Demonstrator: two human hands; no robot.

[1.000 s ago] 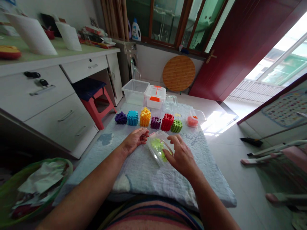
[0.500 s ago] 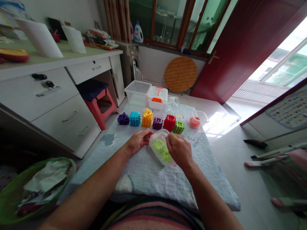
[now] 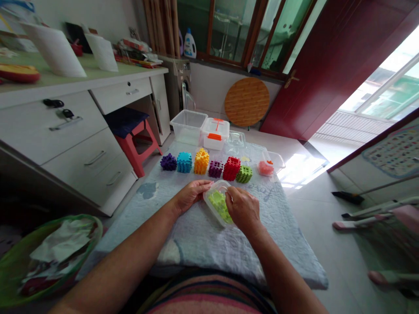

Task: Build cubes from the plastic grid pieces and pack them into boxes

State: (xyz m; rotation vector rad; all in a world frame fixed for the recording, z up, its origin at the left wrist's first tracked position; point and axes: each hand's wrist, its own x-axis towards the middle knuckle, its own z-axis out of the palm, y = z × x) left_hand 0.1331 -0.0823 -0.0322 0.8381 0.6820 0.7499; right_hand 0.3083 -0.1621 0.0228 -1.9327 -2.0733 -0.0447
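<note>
Light green interlocking plastic pieces (image 3: 220, 207) lie in a clear plastic box (image 3: 211, 211), which sits tilted before me on the cloth. At its far left corner, my left hand (image 3: 194, 193) has its fingers closed on the rim. My right hand (image 3: 245, 206) is closed at the right rim, its knuckles up and its fingertips partly hidden. Just beyond stands a row of block cubes: dark purple (image 3: 168, 162), blue (image 3: 184, 162), a taller yellow one (image 3: 201, 161), purple (image 3: 216, 168), red (image 3: 231, 168) and green (image 3: 244, 174).
A quilted cloth (image 3: 196, 248) covers the low table. Behind the cubes are an open clear bin (image 3: 188, 126), a lidded box with orange latches (image 3: 215, 133) and a clear lid (image 3: 236, 139). At right lies a small container with pink pieces (image 3: 266, 168). A green basket (image 3: 94, 235) stands left.
My left hand has shifted slightly right and its fingers now meet the box rim. The box has moved a little toward me, with my right hand staying at its right edge.
</note>
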